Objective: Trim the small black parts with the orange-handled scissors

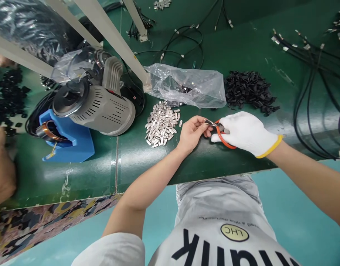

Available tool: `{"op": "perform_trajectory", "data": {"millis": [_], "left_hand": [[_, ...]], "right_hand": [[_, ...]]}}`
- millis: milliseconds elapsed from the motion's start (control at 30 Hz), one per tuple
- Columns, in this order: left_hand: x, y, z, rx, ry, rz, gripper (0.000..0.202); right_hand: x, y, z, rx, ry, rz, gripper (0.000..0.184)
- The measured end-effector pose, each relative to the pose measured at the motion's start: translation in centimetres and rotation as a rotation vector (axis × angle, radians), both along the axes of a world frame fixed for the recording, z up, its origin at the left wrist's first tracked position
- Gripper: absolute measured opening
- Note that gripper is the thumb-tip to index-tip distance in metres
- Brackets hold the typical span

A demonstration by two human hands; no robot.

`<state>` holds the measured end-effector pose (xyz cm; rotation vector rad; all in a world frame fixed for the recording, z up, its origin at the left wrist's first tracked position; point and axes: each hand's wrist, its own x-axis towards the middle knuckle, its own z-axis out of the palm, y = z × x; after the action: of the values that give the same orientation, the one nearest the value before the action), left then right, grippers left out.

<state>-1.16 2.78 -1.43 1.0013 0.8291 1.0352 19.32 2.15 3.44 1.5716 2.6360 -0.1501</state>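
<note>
My right hand [239, 131], in a white glove with a yellow cuff, is closed round pliers with orange-red handles [226, 140]. Their metal jaws [211, 123] point left and meet the fingertips of my left hand [193, 131]. That hand is bare, its thumb and fingers pinched together at the jaws; whatever small piece sits between them is too hidden to name. Just left of it lies a heap of small silvery metal connector pieces [161, 123]. Beyond my hands are a clear plastic bag [186, 85] and a pile of short black pieces [250, 90].
A grey machine [103, 109] and a blue tape dispenser [81, 144] stand at left, beside pale metal posts [114, 35]. Black cables [300, 99] lie at right, more cables [183, 33] at the back. Another person's arm [2, 170] rests at the far left.
</note>
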Motion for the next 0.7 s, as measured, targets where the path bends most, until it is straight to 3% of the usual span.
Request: {"op": "perform_trajectory", "data": {"millis": [267, 567, 700], "left_hand": [[-0.1, 0.1, 0.1, -0.005, 0.006, 0.024, 0.039], [-0.3, -0.3, 0.4, 0.013, 0.031, -0.047, 0.04], [-0.3, -0.3, 0.4, 0.016, 0.018, -0.043, 0.039]], "right_hand": [[-0.3, -1.0, -0.9, 0.102, -0.036, 0.002, 0.061], [-0.7, -1.2, 1.1, 0.011, 0.04, -0.057, 0.062], [-1.1, -1.1, 0.7, 0.023, 0.016, -0.08, 0.063]]}}
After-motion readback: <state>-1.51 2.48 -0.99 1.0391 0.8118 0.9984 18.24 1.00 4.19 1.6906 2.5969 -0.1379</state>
